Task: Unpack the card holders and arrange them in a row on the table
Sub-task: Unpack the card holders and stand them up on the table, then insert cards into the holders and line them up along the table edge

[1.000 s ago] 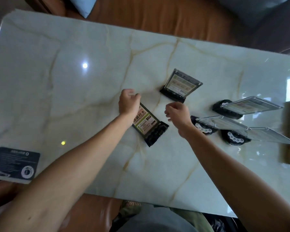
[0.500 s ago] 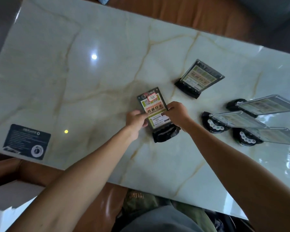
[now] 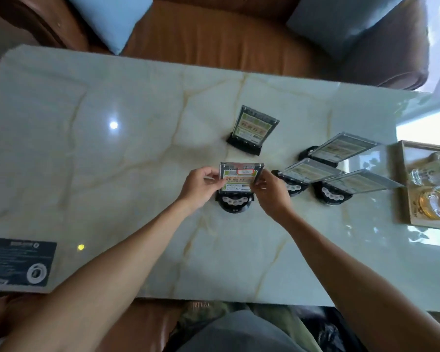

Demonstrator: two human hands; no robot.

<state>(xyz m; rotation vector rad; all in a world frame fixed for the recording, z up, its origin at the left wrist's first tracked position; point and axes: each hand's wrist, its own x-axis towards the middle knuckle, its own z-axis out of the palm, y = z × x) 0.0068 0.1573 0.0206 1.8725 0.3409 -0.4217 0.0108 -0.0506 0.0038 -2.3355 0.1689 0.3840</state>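
Note:
A clear card holder [image 3: 240,177] with a green and yellow printed card and a black round base stands upright on the pale marble table [image 3: 112,186]. My left hand [image 3: 201,186] pinches its left edge and my right hand [image 3: 271,190] pinches its right edge. Another card holder [image 3: 254,128] stands just behind it. Three more holders, the far one [image 3: 341,148], the middle one [image 3: 308,174] and the right one [image 3: 358,182], stand clustered to the right with their panels tilted.
A wooden tray [image 3: 404,199] with glass cups sits at the right edge. A dark printed card [image 3: 19,262] lies at the front left corner. A brown leather sofa [image 3: 214,36] with blue cushions runs behind the table.
The holder lay flat and slanted a second ago. Both hands have turned it square and stood it upright on its base, facing me.

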